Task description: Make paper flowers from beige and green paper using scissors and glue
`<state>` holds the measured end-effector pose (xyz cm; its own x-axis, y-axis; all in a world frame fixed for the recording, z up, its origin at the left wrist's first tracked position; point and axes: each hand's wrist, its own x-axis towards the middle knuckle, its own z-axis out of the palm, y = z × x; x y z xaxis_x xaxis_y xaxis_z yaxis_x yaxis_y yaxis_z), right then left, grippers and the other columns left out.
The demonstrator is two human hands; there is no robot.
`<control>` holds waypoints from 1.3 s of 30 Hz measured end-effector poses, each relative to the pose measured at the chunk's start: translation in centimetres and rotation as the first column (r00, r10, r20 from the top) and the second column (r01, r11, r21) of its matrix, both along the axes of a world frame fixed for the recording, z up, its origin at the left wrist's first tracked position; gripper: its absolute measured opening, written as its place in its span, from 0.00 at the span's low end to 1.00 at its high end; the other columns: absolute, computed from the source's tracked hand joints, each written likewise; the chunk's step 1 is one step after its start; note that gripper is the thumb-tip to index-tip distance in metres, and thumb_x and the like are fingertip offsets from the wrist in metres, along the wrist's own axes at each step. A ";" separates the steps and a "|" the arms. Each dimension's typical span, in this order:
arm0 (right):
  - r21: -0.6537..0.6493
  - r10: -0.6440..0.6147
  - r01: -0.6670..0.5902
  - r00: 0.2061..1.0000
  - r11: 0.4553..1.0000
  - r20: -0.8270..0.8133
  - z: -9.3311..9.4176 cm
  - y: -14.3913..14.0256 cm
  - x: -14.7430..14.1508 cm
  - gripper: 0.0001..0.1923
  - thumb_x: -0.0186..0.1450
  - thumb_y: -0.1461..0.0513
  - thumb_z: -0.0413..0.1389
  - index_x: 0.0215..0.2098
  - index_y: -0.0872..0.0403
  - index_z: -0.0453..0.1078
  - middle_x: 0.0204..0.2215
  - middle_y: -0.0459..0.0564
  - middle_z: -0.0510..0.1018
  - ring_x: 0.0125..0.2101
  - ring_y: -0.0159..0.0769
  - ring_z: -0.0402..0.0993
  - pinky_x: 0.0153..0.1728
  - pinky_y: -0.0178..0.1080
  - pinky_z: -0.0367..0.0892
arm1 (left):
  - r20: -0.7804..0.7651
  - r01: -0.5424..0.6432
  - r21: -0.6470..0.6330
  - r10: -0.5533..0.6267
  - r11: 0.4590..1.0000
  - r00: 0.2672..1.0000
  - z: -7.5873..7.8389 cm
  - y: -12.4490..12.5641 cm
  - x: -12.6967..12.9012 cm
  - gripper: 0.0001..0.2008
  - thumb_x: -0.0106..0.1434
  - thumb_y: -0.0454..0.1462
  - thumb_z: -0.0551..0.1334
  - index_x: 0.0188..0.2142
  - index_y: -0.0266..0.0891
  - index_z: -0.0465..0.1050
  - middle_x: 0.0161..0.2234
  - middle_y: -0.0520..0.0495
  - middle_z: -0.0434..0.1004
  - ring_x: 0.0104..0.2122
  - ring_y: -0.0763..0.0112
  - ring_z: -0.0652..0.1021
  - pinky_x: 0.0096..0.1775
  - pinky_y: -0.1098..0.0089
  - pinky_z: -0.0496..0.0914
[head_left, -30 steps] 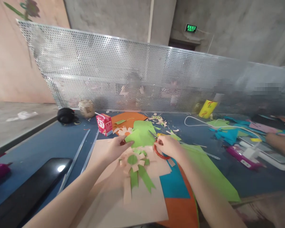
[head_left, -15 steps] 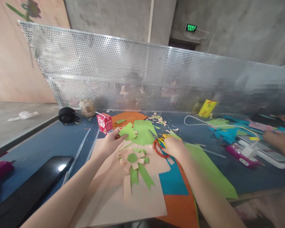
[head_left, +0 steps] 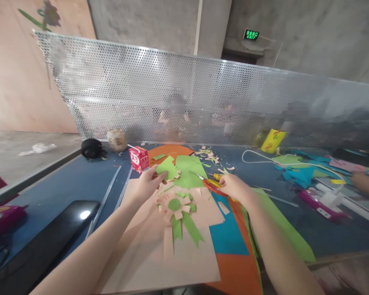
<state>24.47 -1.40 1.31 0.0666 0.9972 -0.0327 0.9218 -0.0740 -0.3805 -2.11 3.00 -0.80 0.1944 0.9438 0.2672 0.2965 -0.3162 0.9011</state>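
Note:
Between the thumb and fingers of my left hand [head_left: 150, 182] is a green piece of paper [head_left: 166, 167], its edge close to some small peach strips. My right hand [head_left: 234, 186] is closed on the handles of scissors [head_left: 213, 183] with red and yellow grips. Their blades point left, over a larger green sheet [head_left: 189, 169]. Below the hands, a paper rosette [head_left: 174, 204] with a green centre, peach loops and two green tails rests on peach sheets [head_left: 135, 262]. A loose peach strip [head_left: 169, 241] lies beside the tails.
A red drink carton [head_left: 139, 159] with a straw stands behind my left hand. A black phone [head_left: 46, 246] lies at left. Paper scraps [head_left: 207, 154] litter the back. On the right are a purple glue gun [head_left: 321, 205], a white cable and another person's hand [head_left: 361, 180].
The scissors have turned in my right hand, so their handles now look flatter and the blades point more to the left. My left hand still holds the green paper. The view has shifted slightly.

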 end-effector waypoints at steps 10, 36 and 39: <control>-0.140 0.032 -0.050 0.992 0.989 -0.124 -0.2 0.3 0.6 0.09 0.51 0.57 0.55 0.25 0.55 0.69 0.18 0.46 0.71 0.18 0.29 0.63 0.17 0.32 0.51 | -0.032 -0.043 0.027 0.043 0.999 0.999 0.1 -0.1 0.0 0.12 0.54 0.44 0.57 0.27 0.37 0.65 0.18 0.52 0.69 0.19 0.75 0.68 0.23 0.73 0.62; -0.025 0.079 -0.161 0.607 0.987 -0.791 -2.4 -1.2 -6.4 0.15 0.46 0.58 0.62 0.28 0.54 0.62 0.21 0.44 0.72 0.20 0.30 0.67 0.19 0.32 0.59 | 0.387 0.061 -0.065 -0.031 0.996 0.921 0.8 -0.9 0.3 0.12 0.53 0.43 0.60 0.24 0.36 0.64 0.14 0.54 0.66 0.16 0.79 0.65 0.21 0.75 0.58; 0.016 0.105 -0.146 0.624 0.989 -0.774 -2.9 -0.8 -6.1 0.15 0.49 0.55 0.59 0.25 0.53 0.58 0.18 0.40 0.64 0.17 0.25 0.60 0.18 0.31 0.58 | 0.384 0.080 -0.067 -0.048 0.995 0.922 0.8 -1.0 0.4 0.12 0.53 0.42 0.60 0.24 0.36 0.65 0.14 0.55 0.65 0.16 0.80 0.65 0.21 0.75 0.58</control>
